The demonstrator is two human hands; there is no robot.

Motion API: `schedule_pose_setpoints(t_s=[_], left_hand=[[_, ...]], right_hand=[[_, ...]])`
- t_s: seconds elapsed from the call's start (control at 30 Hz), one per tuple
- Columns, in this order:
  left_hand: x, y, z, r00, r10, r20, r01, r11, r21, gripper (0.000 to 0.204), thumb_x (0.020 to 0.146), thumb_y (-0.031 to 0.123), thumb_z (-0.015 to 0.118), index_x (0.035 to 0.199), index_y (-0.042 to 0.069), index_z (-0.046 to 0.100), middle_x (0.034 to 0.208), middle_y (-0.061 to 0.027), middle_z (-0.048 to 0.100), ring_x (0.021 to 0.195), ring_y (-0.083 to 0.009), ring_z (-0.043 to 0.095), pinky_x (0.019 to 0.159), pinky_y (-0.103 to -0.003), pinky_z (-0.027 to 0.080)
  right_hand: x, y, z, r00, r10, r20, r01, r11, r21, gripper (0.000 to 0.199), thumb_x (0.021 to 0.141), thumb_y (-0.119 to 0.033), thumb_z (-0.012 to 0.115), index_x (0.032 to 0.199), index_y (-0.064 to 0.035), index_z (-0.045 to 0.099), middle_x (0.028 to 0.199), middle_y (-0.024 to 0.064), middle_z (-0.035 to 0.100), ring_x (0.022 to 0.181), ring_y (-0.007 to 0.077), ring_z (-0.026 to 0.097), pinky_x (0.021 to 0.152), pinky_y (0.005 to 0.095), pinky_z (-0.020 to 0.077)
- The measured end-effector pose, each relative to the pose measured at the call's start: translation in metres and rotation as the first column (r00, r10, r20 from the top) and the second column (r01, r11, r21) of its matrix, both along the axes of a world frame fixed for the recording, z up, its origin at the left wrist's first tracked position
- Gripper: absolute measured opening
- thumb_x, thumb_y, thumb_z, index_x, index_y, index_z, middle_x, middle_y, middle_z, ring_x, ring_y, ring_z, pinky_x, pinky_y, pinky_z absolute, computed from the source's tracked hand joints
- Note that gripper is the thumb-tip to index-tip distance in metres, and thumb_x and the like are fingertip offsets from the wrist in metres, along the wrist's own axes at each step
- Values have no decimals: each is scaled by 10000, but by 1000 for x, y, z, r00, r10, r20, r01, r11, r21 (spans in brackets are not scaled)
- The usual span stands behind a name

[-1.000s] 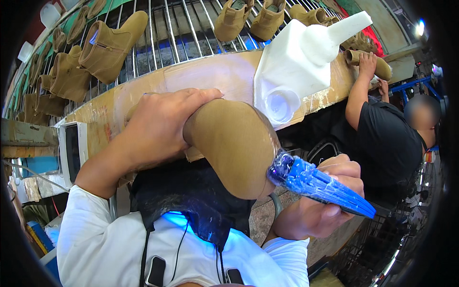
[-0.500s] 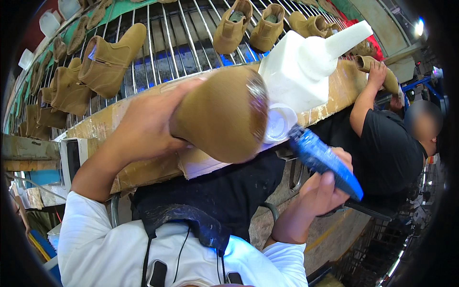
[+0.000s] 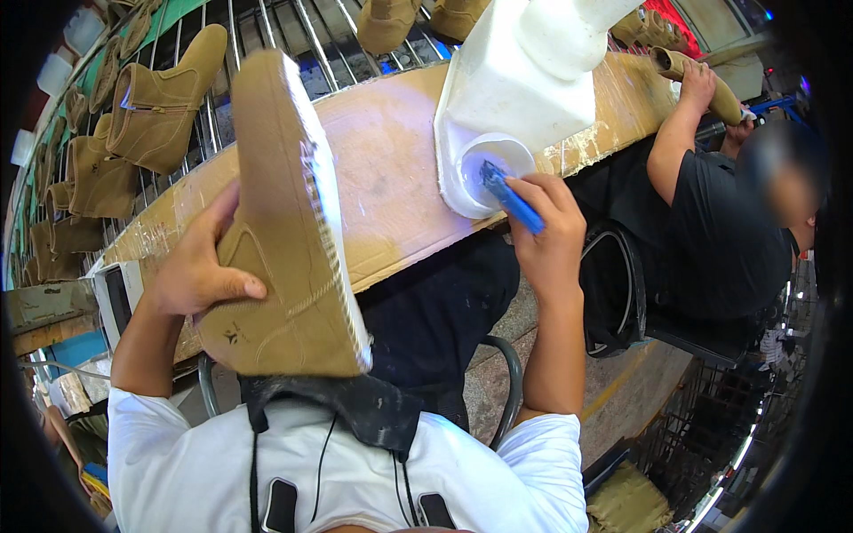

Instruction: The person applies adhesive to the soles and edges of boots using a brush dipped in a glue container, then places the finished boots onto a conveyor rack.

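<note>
In my left hand (image 3: pixel 197 271) is a tan ankle boot (image 3: pixel 277 213), held by its shaft with the toe pointing away from me. Its side faces up, and the pale sole edge with a stitched seam runs along its right. My right hand (image 3: pixel 553 233) grips a brush (image 3: pixel 522 206) by its blue handle. The dark brush end dips inside a round white cup (image 3: pixel 469 197) that holds a whitish substance. Right behind the cup stands a large white plastic bottle (image 3: pixel 520 84) with a long spout, partly cut off at the top.
A cardboard-covered bench (image 3: pixel 386 155) curves across in front of me. Beyond it, a metal bar rack (image 3: pixel 311 35) carries several tan boots (image 3: pixel 162 107). At the right, a co-worker in a black shirt (image 3: pixel 711 240) handles another boot (image 3: pixel 715 93).
My left hand has turned the boot from showing its rounded toe to showing its side and sole edge. My right hand has moved up and left, bringing the brush into the cup.
</note>
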State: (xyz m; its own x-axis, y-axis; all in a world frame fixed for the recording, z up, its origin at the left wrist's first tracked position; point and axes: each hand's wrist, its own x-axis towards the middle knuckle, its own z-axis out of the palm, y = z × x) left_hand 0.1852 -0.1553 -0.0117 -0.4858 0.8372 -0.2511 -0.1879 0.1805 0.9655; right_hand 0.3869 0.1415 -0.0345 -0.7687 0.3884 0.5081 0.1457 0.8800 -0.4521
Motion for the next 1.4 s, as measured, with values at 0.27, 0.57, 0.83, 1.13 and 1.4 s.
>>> schedule_pose_setpoints(t_s=[0.27,0.57,0.83,1.13,1.4], left_hand=[[15,-6,-20,971,-229,-73,223,971,-87,1127,611,190,868,1448,-26,145,1367,-167,421,1244,-231,434,1033,-346,353],[23,0,-12,907,-382,-176,372,924,-83,1101,619,262,861,1453,35,178,1189,-191,582,1073,-269,593,930,-346,445],[21,-5,-10,891,-382,-245,370,924,-96,1120,606,290,867,1455,48,179,1127,-193,617,1008,-271,630,880,-343,474],[25,2,0,951,-299,-73,304,950,67,1126,598,227,880,1452,13,179,1259,-148,521,1096,-205,558,933,-330,444],[29,13,12,979,-194,62,178,963,202,1113,595,191,883,1441,-10,189,1310,-132,474,1164,-207,510,976,-343,427]], right_hand=[[4,-32,-15,912,-251,-324,-212,390,-896,116,834,-55,617,912,30,602,813,76,618,711,155,579,649,274,456],[-57,-59,34,823,-178,-539,-492,249,-834,138,830,-120,623,894,-2,590,794,75,621,658,135,564,602,252,430],[-35,-76,45,788,-160,-594,-485,432,-760,192,784,-59,634,925,64,589,842,115,617,716,158,581,680,274,464],[0,-105,41,819,-84,-568,-408,611,-678,307,792,-209,605,944,54,561,898,140,551,816,191,505,760,301,431],[21,-116,36,861,-47,-507,-314,734,-602,362,784,-328,634,888,14,583,893,127,555,797,198,501,691,294,414]])
